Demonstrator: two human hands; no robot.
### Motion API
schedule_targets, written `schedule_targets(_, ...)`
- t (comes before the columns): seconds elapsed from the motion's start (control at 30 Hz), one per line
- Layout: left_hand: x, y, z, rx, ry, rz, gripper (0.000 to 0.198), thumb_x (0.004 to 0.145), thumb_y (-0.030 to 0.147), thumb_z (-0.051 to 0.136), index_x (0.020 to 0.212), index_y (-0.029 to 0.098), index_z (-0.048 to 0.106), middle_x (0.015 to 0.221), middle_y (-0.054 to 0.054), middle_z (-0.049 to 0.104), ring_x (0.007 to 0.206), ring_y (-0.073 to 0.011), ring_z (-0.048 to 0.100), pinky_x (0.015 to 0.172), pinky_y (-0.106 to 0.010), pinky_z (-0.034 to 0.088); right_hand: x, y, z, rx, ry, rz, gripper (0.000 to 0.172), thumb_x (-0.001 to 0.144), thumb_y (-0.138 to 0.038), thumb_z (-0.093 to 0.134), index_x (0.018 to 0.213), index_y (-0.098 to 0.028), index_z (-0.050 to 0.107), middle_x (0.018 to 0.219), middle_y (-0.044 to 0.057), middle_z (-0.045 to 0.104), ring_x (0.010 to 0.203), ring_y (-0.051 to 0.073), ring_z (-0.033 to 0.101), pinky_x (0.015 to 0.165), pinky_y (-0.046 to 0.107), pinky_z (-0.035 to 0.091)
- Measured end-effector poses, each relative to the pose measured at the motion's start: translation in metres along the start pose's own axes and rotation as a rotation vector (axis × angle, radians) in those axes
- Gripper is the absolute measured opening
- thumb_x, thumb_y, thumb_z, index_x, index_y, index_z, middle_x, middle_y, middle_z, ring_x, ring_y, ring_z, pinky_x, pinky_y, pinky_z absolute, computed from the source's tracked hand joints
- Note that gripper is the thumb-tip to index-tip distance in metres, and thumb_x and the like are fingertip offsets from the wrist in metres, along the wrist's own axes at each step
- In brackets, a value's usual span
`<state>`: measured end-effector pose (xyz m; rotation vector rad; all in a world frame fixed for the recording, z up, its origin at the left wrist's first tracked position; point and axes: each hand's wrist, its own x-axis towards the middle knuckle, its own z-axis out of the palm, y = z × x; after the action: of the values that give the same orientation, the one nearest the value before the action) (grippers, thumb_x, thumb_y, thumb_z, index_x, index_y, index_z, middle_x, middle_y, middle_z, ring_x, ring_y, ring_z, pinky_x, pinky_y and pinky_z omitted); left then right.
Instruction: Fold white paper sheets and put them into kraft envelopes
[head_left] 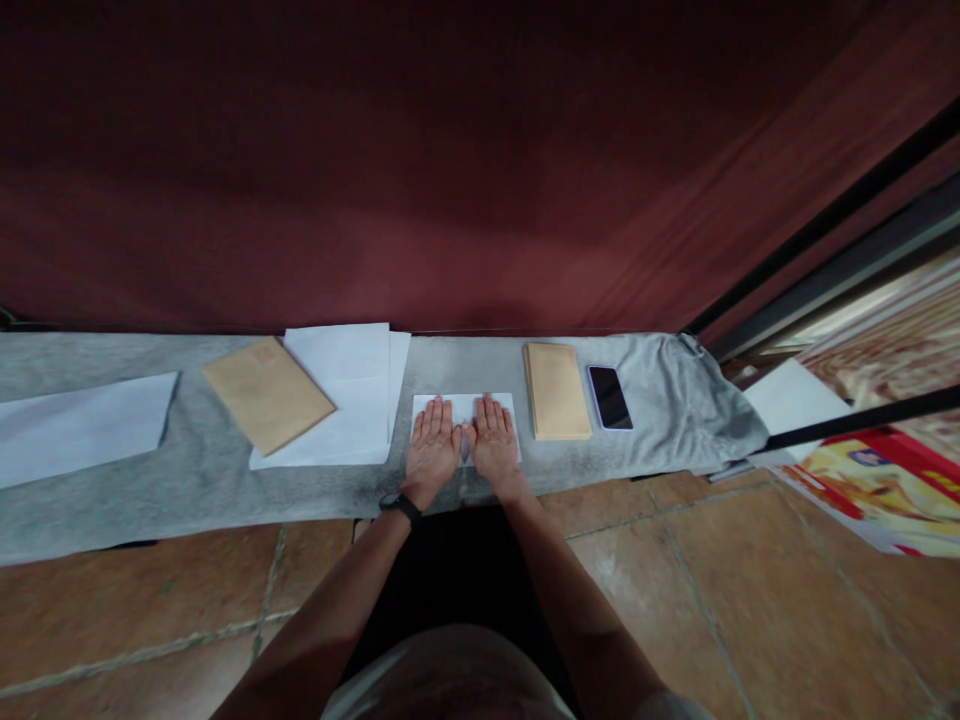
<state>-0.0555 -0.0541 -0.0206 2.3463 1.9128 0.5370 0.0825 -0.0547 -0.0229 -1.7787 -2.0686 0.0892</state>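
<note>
A small white sheet of paper [463, 408], seemingly folded, lies on the grey cloth in front of me. My left hand [433, 445] rests flat on its left half, fingers stretched forward. On the right half my right hand [493, 440] lies flat in the same way, the two thumbs almost meeting in the middle. Both palms hide much of the paper. To the right sits a stack of brown envelopes [559, 390]. Left of my hands, a brown envelope [266, 395] lies askew over larger white sheets [352, 400].
A phone [611, 398] lies right of the envelope stack. Another white sheet [82, 425] is at the far left. The grey cloth [210, 490] covers a narrow bench against a dark red wall [450, 200]. A printed box [885, 485] and a black bar [862, 425] stand at the right.
</note>
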Motion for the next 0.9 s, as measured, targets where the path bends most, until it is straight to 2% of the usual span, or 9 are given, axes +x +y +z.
schedule_targets(0.27,0.001,-0.003,0.006,-0.009,0.046,-0.072,0.063,0.1,0.034,0.03,0.155,0.003,0.031,0.162,-0.021,0.031,0.154,-0.0283,0.021,0.124,-0.051,0.024,-0.016,0.018,-0.014,-0.057,0.019,0.057,0.063,0.106,-0.041,0.04,0.154,-0.002,0.034,0.16,0.024,0.034,0.15,0.03,0.034,0.121,0.051,0.03)
schedule_targets(0.47,-0.011,-0.003,0.0,-0.025,0.084,-0.124,0.064,0.1,0.035,0.031,0.156,0.003,0.031,0.16,-0.023,0.035,0.153,-0.0308,0.025,0.122,-0.056,0.027,-0.019,0.02,-0.01,-0.032,0.105,0.056,0.061,0.106,-0.041,0.037,0.155,-0.005,0.034,0.159,0.023,0.037,0.147,0.031,0.038,0.118,0.053,0.033)
schedule_targets(0.57,-0.03,0.014,-0.005,-0.015,0.088,-0.048,0.063,0.101,0.035,0.03,0.156,0.006,0.03,0.16,-0.02,0.036,0.153,-0.0288,0.024,0.123,-0.053,0.026,-0.019,0.02,-0.009,-0.034,0.108,0.052,0.062,0.106,-0.042,0.037,0.155,-0.004,0.035,0.158,0.023,0.037,0.147,0.032,0.037,0.118,0.052,0.032)
schedule_targets(0.63,-0.045,0.027,-0.007,-0.011,0.027,0.062,0.061,0.101,0.033,0.03,0.156,0.007,0.031,0.16,-0.017,0.037,0.153,-0.026,0.025,0.124,-0.049,0.026,-0.019,0.02,-0.009,-0.041,0.098,0.058,0.062,0.106,-0.041,0.038,0.155,-0.003,0.034,0.158,0.024,0.037,0.148,0.032,0.036,0.119,0.052,0.031)
schedule_targets(0.73,-0.061,0.036,-0.008,0.014,-0.023,0.102,0.061,0.101,0.036,0.032,0.154,0.006,0.035,0.16,-0.018,0.037,0.152,-0.026,0.027,0.125,-0.047,0.024,-0.02,0.02,-0.01,-0.042,0.082,0.064,0.062,0.106,-0.04,0.039,0.155,-0.004,0.034,0.159,0.023,0.036,0.148,0.031,0.036,0.12,0.051,0.03)
schedule_targets(0.9,-0.07,0.011,-0.016,0.043,0.007,0.051,0.064,0.101,0.041,0.034,0.152,0.002,0.037,0.159,-0.022,0.037,0.151,-0.0299,0.029,0.124,-0.049,0.027,-0.02,0.021,-0.009,-0.041,0.084,0.061,0.061,0.106,-0.041,0.036,0.154,-0.003,0.035,0.158,0.024,0.036,0.147,0.032,0.037,0.119,0.052,0.031)
